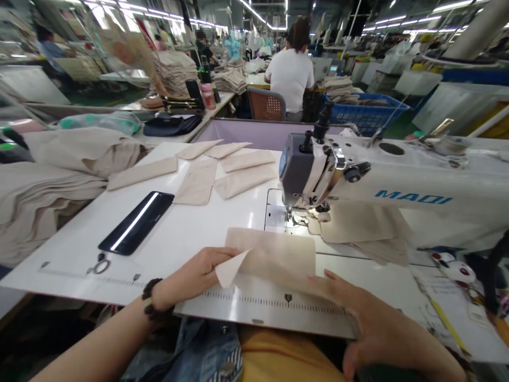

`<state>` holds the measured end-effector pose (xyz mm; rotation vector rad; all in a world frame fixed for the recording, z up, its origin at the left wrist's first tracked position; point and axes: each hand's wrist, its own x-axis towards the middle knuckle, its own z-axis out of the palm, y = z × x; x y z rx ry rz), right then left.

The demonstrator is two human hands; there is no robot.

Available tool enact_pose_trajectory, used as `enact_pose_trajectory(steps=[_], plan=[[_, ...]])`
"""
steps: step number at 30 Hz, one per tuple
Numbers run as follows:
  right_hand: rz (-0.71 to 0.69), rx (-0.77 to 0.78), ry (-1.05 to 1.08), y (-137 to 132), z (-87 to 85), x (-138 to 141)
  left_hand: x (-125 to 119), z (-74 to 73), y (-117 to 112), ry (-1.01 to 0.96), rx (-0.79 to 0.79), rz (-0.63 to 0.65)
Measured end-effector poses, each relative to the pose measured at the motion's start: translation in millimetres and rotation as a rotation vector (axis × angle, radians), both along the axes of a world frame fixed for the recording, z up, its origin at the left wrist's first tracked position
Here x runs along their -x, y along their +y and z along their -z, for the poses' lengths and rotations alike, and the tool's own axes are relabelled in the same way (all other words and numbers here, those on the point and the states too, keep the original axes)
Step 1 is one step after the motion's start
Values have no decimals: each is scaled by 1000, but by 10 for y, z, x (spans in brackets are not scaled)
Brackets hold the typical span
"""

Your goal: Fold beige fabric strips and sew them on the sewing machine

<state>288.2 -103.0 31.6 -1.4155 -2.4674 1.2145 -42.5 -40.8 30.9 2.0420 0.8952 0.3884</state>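
Observation:
A beige fabric piece lies on the white sewing table just in front of the needle. My left hand pinches its lifted near-left corner, folding it up. My right hand rests flat on the table edge with fingers stretched out, fingertips touching the fabric's right side. The white sewing machine stands behind, with more beige fabric under its arm.
Several cut beige pieces lie fanned at the back of the table. A black phone and small scissors lie at the left. Folded cloth stacks sit far left. A person in white sits ahead.

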Motion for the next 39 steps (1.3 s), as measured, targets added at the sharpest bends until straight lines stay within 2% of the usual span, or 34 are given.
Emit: enact_pose_trajectory(steps=[3, 6, 10, 13, 15, 17, 20, 24, 27, 31, 39], plan=[[161, -127, 107, 69, 22, 169, 18, -33, -48, -45, 93, -162], [368, -252, 251, 123, 105, 363, 6, -30, -66, -64, 130, -218], [601, -264, 187, 166, 237, 552, -3, 29, -67, -116, 137, -242], [703, -311, 140, 165, 298, 621, 3, 147, -63, -162, 93, -408], [694, -379, 140, 159, 320, 636, 12, 242, -64, -170, 105, -532], [616, -463, 153, 159, 336, 628, 24, 315, -71, -137, 95, -575], [484, -560, 170, 169, 357, 601, 44, 346, -93, -27, -52, -536], [456, -615, 167, 175, 369, 593, 67, 307, -124, 35, -187, -444], [385, -621, 150, 173, 362, 588, 78, 296, -135, 78, -196, -412], [294, -619, 116, 195, 364, 544, 86, 300, -137, 119, -200, -431], [291, -663, 6, 247, 436, 449, 51, 240, -130, 139, -135, -458]])
